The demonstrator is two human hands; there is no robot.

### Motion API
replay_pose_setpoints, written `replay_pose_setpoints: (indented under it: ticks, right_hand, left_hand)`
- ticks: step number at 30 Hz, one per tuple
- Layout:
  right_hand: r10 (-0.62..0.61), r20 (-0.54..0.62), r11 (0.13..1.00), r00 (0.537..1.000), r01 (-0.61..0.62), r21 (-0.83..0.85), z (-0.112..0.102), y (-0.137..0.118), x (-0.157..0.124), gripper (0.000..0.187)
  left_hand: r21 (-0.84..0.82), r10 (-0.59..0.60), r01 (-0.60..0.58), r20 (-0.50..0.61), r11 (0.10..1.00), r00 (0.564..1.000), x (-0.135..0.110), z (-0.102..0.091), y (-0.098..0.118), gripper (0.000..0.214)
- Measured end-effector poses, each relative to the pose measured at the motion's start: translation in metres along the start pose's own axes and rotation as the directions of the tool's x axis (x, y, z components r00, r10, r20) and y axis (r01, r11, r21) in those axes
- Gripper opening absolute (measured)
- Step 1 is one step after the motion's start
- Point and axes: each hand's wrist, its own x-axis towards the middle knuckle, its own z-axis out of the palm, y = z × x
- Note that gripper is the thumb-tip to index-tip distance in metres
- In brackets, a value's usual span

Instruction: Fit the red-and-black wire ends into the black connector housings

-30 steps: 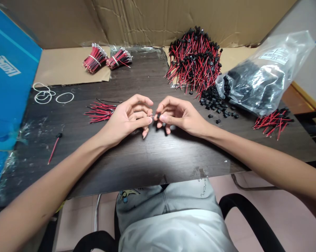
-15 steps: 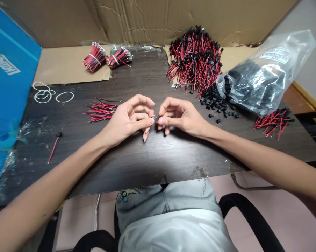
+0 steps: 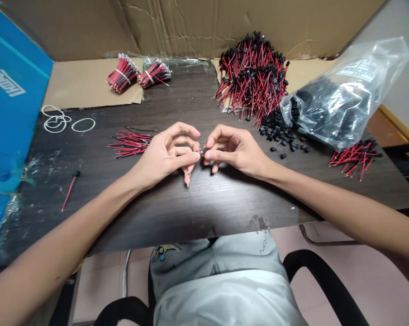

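Observation:
My left hand [image 3: 167,154] and my right hand [image 3: 236,149] meet fingertip to fingertip above the middle of the dark wooden table [image 3: 197,203]. Both pinch closed. Between the fingertips sits a small black connector [image 3: 203,150], gripped by my right thumb and forefinger. My left fingers pinch a thin wire end at that connector; most of the wire is hidden in the hand. A loose fan of red and black wires [image 3: 130,144] lies just left of my left hand.
A big heap of wired connectors [image 3: 254,74] sits at the back, loose black connectors [image 3: 281,133] beside a plastic bag [image 3: 340,102] of more. Two banded wire bundles [image 3: 136,74], white rubber bands [image 3: 67,122], one stray wire [image 3: 70,190] and more wires [image 3: 354,156] lie around.
My two hands have closed the small gap between them, and the fingertips now touch at the connector. Nothing else on the table has moved.

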Motion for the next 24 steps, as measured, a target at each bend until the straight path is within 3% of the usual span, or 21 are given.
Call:
replay_pose_setpoints:
  ticks: [16, 24]
  right_hand:
    - [-0.012, -0.041, 0.999, 0.999, 0.01, -0.034, 0.0007, 0.0008, -0.001, 0.049]
    - [-0.072, -0.061, 0.976, 0.996, 0.058, -0.209, 0.0014, 0.0005, -0.0055, 0.044]
  left_hand:
    - [0.019, -0.035, 0.036, -0.041, 0.999, 0.999, 0.0012, -0.0005, 0.0006, 0.053]
    - [0.035, -0.056, 0.058, -0.063, 0.998, 0.996, 0.0012, -0.0009, 0.0016, 0.055]
